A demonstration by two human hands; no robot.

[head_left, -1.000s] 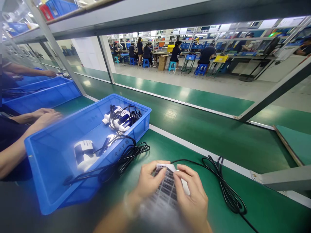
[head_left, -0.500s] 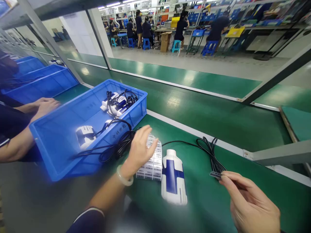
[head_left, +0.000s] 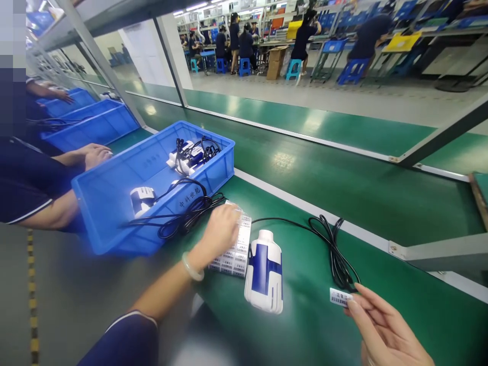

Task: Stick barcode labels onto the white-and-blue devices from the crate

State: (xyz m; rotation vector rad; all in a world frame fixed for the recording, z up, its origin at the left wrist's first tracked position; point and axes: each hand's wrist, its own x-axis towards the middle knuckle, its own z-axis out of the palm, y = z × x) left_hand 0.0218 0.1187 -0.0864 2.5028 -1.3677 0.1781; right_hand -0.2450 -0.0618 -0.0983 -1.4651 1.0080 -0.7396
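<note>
My right hand [head_left: 385, 325] pinches a small printed label [head_left: 340, 297] between thumb and forefinger, its face with dark marks turned up. With curled fingers, my left hand [head_left: 220, 229] grips the upper part of a sheet of barcode labels [head_left: 236, 262]; the fingertips are partly hidden. Right beside the sheet lies a white and blue bottle-shaped device [head_left: 264, 272], neck pointing away from me. A black cable [head_left: 339, 259], bundled in loops, lies beyond my right hand, with one strand running left behind the device.
At left, a blue bin [head_left: 152, 152] holds several similar devices with cables; more black cable [head_left: 190, 213] hangs over its side. A co-worker's hands [head_left: 95, 155] are at its far left edge. A metal post [head_left: 430, 249] crosses the green table at right.
My left hand's fingers have curled in at the label sheet. The label in my right hand has tilted, so its printed face now shows. The view has shifted slightly.
</note>
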